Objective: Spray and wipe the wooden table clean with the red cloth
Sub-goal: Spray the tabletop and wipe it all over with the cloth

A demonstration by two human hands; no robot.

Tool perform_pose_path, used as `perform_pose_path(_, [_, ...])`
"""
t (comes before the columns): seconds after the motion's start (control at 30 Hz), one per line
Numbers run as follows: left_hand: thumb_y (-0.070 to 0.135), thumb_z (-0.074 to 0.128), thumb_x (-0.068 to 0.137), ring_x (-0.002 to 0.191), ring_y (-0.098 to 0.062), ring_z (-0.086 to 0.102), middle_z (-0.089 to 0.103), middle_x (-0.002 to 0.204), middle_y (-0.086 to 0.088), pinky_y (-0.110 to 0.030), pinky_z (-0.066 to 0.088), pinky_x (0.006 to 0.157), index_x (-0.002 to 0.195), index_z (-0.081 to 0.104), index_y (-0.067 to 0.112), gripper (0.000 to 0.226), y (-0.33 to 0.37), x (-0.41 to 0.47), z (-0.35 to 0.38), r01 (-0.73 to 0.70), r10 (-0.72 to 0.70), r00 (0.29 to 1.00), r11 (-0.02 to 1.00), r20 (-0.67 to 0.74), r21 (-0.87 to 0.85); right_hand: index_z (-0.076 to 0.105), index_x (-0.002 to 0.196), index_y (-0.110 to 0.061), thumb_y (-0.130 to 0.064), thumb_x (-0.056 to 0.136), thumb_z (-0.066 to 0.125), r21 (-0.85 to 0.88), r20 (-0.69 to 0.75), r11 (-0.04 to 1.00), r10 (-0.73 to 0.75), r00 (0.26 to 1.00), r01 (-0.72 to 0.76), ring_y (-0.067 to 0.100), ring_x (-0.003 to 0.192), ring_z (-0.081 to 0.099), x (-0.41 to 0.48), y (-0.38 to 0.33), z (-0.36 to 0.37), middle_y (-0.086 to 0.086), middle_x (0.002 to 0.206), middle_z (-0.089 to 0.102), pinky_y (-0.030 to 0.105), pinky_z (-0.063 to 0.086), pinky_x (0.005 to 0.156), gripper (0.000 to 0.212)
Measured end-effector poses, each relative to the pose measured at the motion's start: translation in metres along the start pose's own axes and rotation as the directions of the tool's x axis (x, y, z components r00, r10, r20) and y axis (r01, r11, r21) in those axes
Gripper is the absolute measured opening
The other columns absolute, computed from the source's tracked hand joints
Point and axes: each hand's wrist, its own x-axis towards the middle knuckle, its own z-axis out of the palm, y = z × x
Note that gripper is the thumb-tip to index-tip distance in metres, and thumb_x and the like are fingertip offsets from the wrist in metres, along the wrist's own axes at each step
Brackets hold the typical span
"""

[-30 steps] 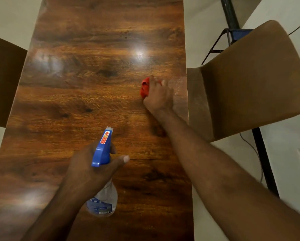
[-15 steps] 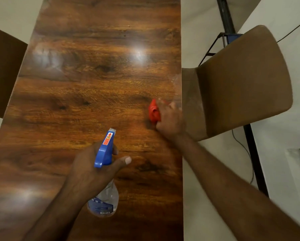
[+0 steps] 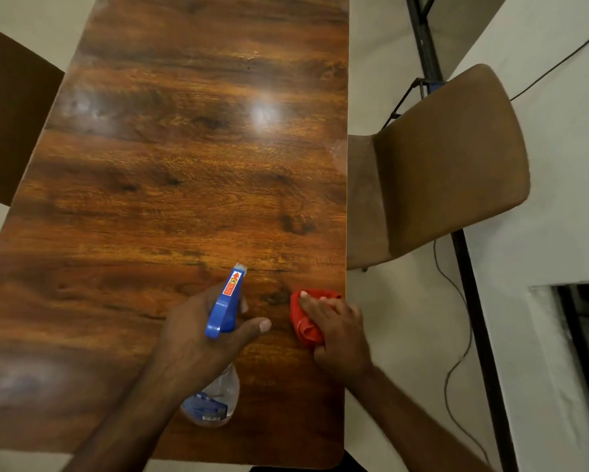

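Observation:
The glossy wooden table (image 3: 170, 185) runs away from me down the middle of the view. My right hand (image 3: 341, 338) presses the bunched red cloth (image 3: 305, 321) flat on the table at its right edge, near me. My left hand (image 3: 197, 338) holds a clear spray bottle (image 3: 214, 396) with a blue trigger head (image 3: 226, 303) above the table, just left of the cloth, nozzle pointing away from me. The bottle's neck is hidden inside my fist.
A brown chair (image 3: 450, 165) stands against the table's right side. Another dark chair back (image 3: 10, 114) is at the left edge. A black metal post (image 3: 470, 287) and a thin cable (image 3: 456, 356) lie on the floor at the right.
My right hand has dragged the red cloth along the right edge of the table toward me. The left hand with the spray bottle has stayed roughly in place.

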Motion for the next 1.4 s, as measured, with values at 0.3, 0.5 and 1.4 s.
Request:
perform_pose_path(0.3, [0.070, 0.068, 0.061, 0.059, -0.009, 0.063, 0.066, 0.065, 0.005, -0.030, 0.055, 0.056, 0.081, 0.061, 0.029, 0.046, 0.002, -0.015, 0.022, -0.051, 0.051, 0.999, 0.999, 0.013, -0.012, 0.039, 0.156, -0.036, -0.019, 0.070, 0.077, -0.056, 0.011, 0.997, -0.059, 0.998, 0.060, 0.023, 0.135, 0.041, 0.003, 0.016, -0.019, -0.011, 0.155, 0.049, 0.047, 0.035, 0.101, 0.096])
perform_pose_path(0.5, [0.068, 0.072, 0.067, 0.061, -0.009, 0.064, 0.067, 0.066, 0.006, -0.021, 0.052, 0.052, 0.080, 0.061, 0.030, 0.042, 0.023, -0.004, 0.031, -0.051, 0.051, 0.999, 0.999, -0.019, 0.004, 0.041, 0.155, -0.040, -0.025, 0.070, 0.068, -0.026, -0.032, 0.998, 0.047, 0.998, -0.048, 0.023, 0.135, 0.042, 0.079, 0.045, -0.061, -0.006, 0.151, 0.052, 0.038, 0.035, 0.098, 0.090])
perform_pose_path(1.4, [0.065, 0.077, 0.062, 0.055, -0.017, 0.061, 0.062, 0.063, 0.000, -0.034, 0.055, 0.054, 0.078, 0.061, 0.032, 0.040, 0.114, 0.066, 0.079, 0.145, -0.238, 0.932, 0.936, -0.272, -0.321, 0.034, 0.159, -0.028, -0.008, 0.082, 0.068, -0.035, -0.059, 0.999, -0.037, 0.998, 0.035, 0.036, 0.152, 0.026, 0.361, 0.101, -0.194, 0.009, 0.165, 0.033, 0.051, 0.025, 0.125, 0.086])
